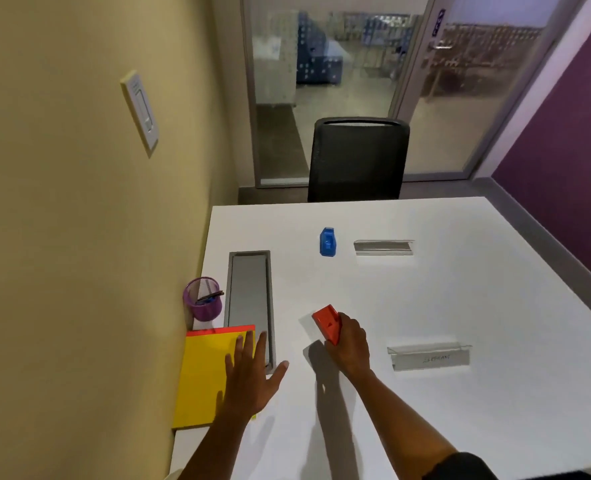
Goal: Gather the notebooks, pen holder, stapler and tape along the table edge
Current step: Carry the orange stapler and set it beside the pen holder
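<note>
Purple mesh marks our pen holder (203, 299) at the table's (460, 306) left edge by the wall, and just in front of it lie our notebooks (205, 372), yellow over orange, where our left hand (250, 372) rests flat with its fingers spread wide across the yellow cover and the grey cable tray (250, 296). Further right, our right hand (349, 344) curls its fingers round the red stapler (328, 322). Beyond it, well apart near mid-table, we see the blue tape dispenser (328, 241).
</note>
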A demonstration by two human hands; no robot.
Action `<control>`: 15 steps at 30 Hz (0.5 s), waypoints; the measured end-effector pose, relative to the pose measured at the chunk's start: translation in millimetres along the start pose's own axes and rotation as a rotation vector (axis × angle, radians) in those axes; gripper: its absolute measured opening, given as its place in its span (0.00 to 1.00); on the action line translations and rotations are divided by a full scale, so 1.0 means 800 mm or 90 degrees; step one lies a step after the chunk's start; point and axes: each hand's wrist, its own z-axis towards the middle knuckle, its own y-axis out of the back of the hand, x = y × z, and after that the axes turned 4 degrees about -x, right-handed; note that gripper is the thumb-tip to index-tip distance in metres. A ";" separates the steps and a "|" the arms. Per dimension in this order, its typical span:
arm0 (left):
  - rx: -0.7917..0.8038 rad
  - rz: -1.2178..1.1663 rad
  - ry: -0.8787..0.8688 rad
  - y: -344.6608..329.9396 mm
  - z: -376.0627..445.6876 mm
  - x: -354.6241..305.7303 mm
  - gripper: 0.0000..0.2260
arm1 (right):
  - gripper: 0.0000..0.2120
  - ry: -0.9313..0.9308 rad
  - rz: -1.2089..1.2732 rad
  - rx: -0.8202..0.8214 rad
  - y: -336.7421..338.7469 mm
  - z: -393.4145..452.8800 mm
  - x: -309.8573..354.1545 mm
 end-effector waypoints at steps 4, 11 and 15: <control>0.000 0.033 -0.064 0.007 -0.008 -0.028 0.41 | 0.28 -0.020 0.015 -0.064 0.034 -0.030 -0.013; 0.009 0.019 -0.230 0.001 -0.038 -0.105 0.38 | 0.31 -0.053 0.054 -0.204 0.109 -0.109 -0.057; -0.015 0.011 -0.322 0.003 -0.059 -0.182 0.38 | 0.30 -0.065 0.022 -0.280 0.177 -0.156 -0.097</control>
